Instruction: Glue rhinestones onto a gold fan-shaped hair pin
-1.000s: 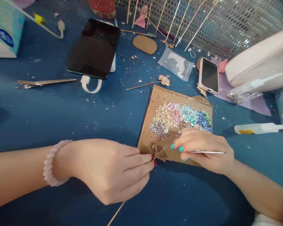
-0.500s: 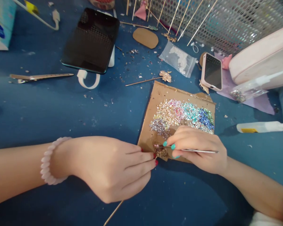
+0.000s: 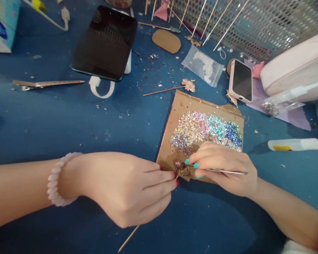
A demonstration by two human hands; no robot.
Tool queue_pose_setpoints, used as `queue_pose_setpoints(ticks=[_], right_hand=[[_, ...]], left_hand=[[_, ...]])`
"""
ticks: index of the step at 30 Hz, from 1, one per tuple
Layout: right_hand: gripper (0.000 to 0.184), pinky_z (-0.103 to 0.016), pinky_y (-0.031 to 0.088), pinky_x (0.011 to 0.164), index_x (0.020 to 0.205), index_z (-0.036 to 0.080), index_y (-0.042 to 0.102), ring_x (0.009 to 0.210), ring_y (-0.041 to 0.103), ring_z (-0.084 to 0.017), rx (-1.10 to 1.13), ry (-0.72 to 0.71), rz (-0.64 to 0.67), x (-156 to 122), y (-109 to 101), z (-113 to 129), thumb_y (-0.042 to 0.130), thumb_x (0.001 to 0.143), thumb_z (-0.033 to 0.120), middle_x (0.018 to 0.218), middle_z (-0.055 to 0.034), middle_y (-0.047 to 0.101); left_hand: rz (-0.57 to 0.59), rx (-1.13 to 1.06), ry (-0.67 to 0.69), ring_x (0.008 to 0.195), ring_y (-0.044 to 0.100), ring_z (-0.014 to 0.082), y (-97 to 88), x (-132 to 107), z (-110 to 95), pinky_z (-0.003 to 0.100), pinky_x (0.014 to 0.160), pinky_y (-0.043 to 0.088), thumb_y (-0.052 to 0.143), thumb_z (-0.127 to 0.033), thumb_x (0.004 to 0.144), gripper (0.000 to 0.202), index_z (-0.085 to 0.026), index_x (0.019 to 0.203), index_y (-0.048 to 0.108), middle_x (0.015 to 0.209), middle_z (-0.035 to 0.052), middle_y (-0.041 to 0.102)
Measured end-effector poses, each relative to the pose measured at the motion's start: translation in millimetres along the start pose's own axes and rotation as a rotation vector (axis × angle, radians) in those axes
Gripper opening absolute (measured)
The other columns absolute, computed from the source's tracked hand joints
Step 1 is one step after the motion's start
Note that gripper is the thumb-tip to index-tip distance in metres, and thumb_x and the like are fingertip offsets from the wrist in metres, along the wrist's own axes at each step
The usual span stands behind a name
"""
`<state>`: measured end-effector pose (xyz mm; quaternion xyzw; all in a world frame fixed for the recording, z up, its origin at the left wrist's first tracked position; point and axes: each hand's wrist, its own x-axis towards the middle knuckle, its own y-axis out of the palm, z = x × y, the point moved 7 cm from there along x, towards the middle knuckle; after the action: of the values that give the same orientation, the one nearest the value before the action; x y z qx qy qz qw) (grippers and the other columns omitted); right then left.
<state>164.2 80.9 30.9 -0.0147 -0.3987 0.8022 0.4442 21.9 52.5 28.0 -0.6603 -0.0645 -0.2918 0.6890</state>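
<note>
My left hand [image 3: 124,188], with a pale bead bracelet [image 3: 55,180] at the wrist, is closed on a hairpin whose thin metal stick [image 3: 128,239] sticks out below the palm. The hairpin's ornate metal head [image 3: 183,171] lies over the near edge of a cardboard piece [image 3: 166,148]. In my right hand [image 3: 225,167] is a slim pair of tweezers [image 3: 228,171], pinched between thumb and fingers. The tweezers' tip is at the ornament; whether it grips a stone cannot be made out. Small coloured rhinestones [image 3: 198,125] are heaped by colour on the cardboard, just beyond my right hand.
Behind the cardboard lie another hairpin [image 3: 188,85], a bag of white pieces [image 3: 203,65] and a pink-cased phone [image 3: 241,81]. A black tablet [image 3: 106,42] and a hair clip [image 3: 49,83] are at left. A glue bottle [image 3: 294,144] lies at right, before a metal mesh basket [image 3: 267,31].
The whole view has shifted slightly, so things sit a little farther right. Both hands keep their grips, and the tweezers' tip stays at the ornament.
</note>
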Motion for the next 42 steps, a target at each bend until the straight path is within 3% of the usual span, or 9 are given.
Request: queue_pose_setpoints(ticks=[42], right_hand=[[0.005, -0.032, 0.054, 0.075, 0.089, 0.016, 0.062, 0.079, 0.066, -0.013, 0.024, -0.041, 0.008, 0.1, -1.8, 2.5, 0.058, 0.087, 0.015, 0.084, -0.0085, 0.072]], left_hand=[[-0.012, -0.015, -0.016, 0.09, 0.069, 0.02, -0.3, -1.9, -0.9, 0.028, 0.078, 0.06, 0.047, -0.021, 0.089, 0.025, -0.018, 0.093, 0.072, 0.102, 0.0052, 0.071]])
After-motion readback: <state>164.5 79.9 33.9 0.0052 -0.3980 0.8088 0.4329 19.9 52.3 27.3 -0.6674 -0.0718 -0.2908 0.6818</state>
